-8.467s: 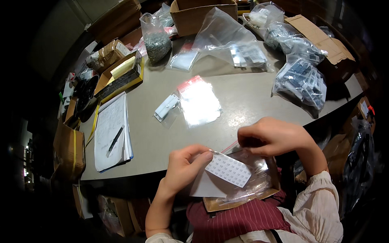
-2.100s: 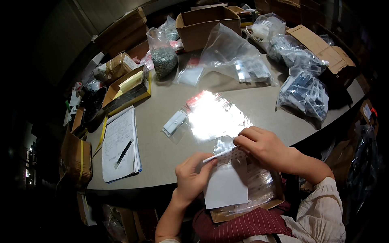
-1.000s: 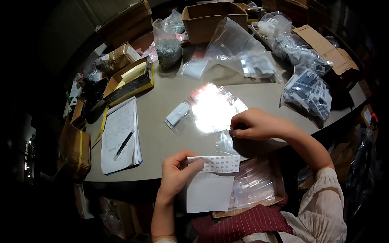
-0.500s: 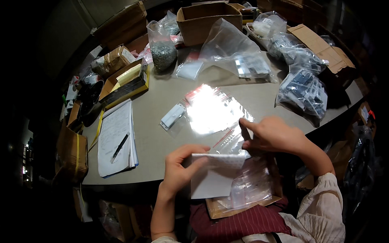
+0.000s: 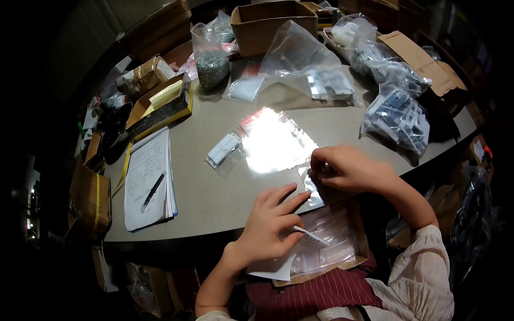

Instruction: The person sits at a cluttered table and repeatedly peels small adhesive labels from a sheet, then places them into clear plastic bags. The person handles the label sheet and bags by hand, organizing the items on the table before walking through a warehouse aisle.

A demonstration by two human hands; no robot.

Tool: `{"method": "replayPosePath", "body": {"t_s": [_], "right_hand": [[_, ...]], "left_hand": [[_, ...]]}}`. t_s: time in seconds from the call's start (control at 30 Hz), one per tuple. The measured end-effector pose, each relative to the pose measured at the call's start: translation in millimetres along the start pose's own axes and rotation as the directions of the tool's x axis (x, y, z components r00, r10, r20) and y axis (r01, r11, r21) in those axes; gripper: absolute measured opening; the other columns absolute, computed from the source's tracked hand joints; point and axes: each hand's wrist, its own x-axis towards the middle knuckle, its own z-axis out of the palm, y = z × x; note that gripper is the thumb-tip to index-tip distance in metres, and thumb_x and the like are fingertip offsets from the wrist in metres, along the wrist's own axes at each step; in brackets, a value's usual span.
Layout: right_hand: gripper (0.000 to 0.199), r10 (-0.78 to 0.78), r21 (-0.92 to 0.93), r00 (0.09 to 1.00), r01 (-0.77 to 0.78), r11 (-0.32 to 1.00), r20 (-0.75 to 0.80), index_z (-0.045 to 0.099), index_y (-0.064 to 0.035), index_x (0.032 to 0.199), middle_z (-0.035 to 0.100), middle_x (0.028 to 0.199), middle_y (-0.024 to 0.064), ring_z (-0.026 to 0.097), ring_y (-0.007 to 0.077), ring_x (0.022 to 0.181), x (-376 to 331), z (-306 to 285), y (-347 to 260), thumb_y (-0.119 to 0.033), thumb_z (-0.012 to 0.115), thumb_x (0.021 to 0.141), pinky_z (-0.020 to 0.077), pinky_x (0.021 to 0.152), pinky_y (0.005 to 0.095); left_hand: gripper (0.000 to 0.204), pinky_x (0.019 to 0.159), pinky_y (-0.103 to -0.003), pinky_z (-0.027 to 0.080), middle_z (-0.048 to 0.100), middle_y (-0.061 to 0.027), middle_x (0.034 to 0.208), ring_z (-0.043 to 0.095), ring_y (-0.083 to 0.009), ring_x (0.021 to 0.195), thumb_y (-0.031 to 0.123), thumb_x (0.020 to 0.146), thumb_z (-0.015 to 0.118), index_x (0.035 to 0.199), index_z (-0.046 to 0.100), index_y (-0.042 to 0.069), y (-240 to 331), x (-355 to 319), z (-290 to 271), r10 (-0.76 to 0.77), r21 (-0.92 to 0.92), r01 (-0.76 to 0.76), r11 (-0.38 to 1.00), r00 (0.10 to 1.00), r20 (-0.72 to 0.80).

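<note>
My left hand (image 5: 273,227) pinches a white sheet (image 5: 276,266) between thumb and curled fingers; the sheet is bent and tilts over the shallow cardboard box (image 5: 360,262) on my lap. Its index and middle fingers reach out to a small clear zip bag (image 5: 312,191) at the table's near edge. Over the same bag is my right hand (image 5: 348,168), fingertips closed together; whatever they pinch is hidden. Several flat clear zip bags (image 5: 332,241) lie in the box. Beyond my hands, a glaring pile of clear bags (image 5: 273,142) sits beside a bagged white plastic part (image 5: 224,150).
To the left are a notepad (image 5: 147,187) with a black pen (image 5: 153,191) and an open box (image 5: 160,107). A bag of small metal pieces (image 5: 211,68), a large clear bag (image 5: 300,59) and a cardboard box (image 5: 274,27) stand at the back. Bagged grey parts (image 5: 399,117) lie right.
My left hand has moved up and right with the sheet, which now tilts nearly edge-on. My right hand's pointing index finger has curled in, and its fingertips are together over the small bag.
</note>
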Motion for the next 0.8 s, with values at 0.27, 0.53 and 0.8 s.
{"method": "replayPosePath", "body": {"t_s": [0.27,0.53,0.8], "right_hand": [[0.056,0.113,-0.284,0.993,-0.117,0.952,-0.033,0.052,-0.0058,0.126,0.073,0.086,0.0155,0.072,0.0429,0.086,-11.6,3.1,6.5,-0.034,0.083,0.089,0.0543,0.072,0.0482],[0.069,0.112,-0.283,0.994,-0.104,0.954,0.012,0.058,-0.0079,0.132,0.07,0.073,0.0168,0.072,0.0408,0.074,-5.3,0.5,-15.9,-0.061,0.074,0.092,0.0533,0.064,0.0496],[0.05,0.011,-0.382,0.966,0.092,0.92,0.259,0.073,-0.0053,0.111,0.068,0.068,0.0177,0.071,0.0407,0.068,-23.3,-12.4,-45.7,-0.054,0.068,0.1,0.054,0.064,0.0492]], "left_hand": [[0.013,0.12,-0.05,0.031,0.062,-0.0123,0.154,0.048,-0.0376,0.149,0.019,0.081,0.081,0.088,0.075,0.01,-4.9,-1.4,-10.2,-0.039,-0.262,0.032,0.965,0.999,-0.019],[0.015,0.121,-0.049,0.029,0.061,-0.0173,0.154,0.048,-0.0396,0.15,0.02,0.078,0.085,0.086,0.079,0.01,-8.7,1.2,-18.6,-0.013,-0.184,0.004,0.983,0.999,-0.046],[0.012,0.119,-0.05,0.027,0.052,-0.0187,0.162,0.041,-0.0407,0.153,0.02,0.078,0.081,0.084,0.077,0.011,-13.3,-6.3,-14.7,-0.03,-0.13,0.015,0.991,0.994,-0.108]]}}
